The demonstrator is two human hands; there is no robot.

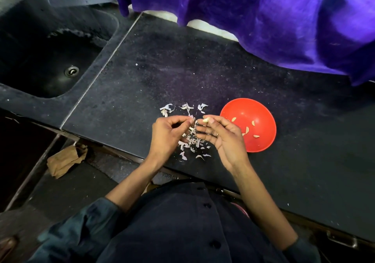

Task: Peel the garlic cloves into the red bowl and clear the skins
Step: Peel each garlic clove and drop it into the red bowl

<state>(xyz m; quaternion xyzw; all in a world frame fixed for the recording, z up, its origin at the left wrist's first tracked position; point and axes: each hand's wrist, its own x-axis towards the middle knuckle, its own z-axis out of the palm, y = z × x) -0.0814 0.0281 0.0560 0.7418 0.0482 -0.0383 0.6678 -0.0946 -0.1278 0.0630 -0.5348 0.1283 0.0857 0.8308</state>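
Both hands hover over the near edge of the dark table (203, 63), at about 6 o'clock from its middle. The right hand (225, 138) pinches a pale garlic clove (205, 120) between thumb and fingertips, its other fingers loosely spread below. The left hand (168, 134) faces it with fingers curled and thumb meeting the fingertips (what it pinches, if anything, is too small to tell). Under and between the hands lies a scatter of white skins (191, 138), with more bits at 12 o'clock from the hands. The red bowl (257, 118) sits on the table at 3 o'clock from the hands, just beside the right hand, with several peeled cloves (246, 130) lying apart inside it. A sink (50, 55) is set at 10 o'clock, and a purple cloth (263, 19) hangs over the far edge at 1 o'clock.
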